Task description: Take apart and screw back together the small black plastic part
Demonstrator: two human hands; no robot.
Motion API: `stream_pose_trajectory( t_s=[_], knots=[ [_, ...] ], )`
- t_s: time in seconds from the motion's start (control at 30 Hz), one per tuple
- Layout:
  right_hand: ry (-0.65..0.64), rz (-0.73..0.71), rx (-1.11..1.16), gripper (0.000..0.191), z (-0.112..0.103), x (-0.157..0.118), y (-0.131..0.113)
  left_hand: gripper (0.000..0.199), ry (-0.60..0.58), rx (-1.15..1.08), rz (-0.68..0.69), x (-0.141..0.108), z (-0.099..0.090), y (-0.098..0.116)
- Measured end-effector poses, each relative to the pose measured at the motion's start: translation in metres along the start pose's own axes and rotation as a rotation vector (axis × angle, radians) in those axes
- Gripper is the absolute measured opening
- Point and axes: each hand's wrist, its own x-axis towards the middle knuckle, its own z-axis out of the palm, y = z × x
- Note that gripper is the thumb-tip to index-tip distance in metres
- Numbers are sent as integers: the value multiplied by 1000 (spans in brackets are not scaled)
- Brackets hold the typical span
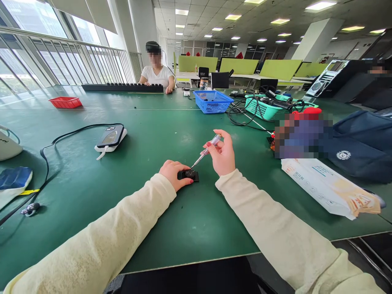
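My right hand (222, 153) grips a screwdriver (206, 151) by its clear handle, fingers wrapped round it. The thin metal shaft slants down to the left, and its tip meets a small black part (190, 175) lying on the green table (147, 143). Round details show on top of that part, but I cannot tell its exact kind. With thumb and fingers on either side, my left hand (175, 173) holds the black part against the tabletop and hides its left end.
A phone (110, 135) on a white block lies left, with a black cable. Farther back are a red tray (65, 102), a blue basket (212, 102) and a green basket (266, 109) of cables. A wipes pack (324, 185) lies right. Another person (157, 73) sits across.
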Motion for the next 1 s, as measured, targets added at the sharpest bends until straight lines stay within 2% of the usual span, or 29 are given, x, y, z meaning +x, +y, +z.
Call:
stream_pose_trajectory(
  t_s=[0.23,0.4,0.8,1.0],
  knots=[
    [-28,3,-30,51,1,-1,-1,40,-1,-4,-5,0,-1,-1],
    [2,-22,-52,49,1,-2,-2,40,1,-11,-3,-1,-1,-1],
    [-13,17,-67,52,-1,2,-3,39,7,-4,-1,0,1,-1],
    [-66,83,-126,38,-5,4,6,39,8,-11,2,0,2,-2]
  ],
)
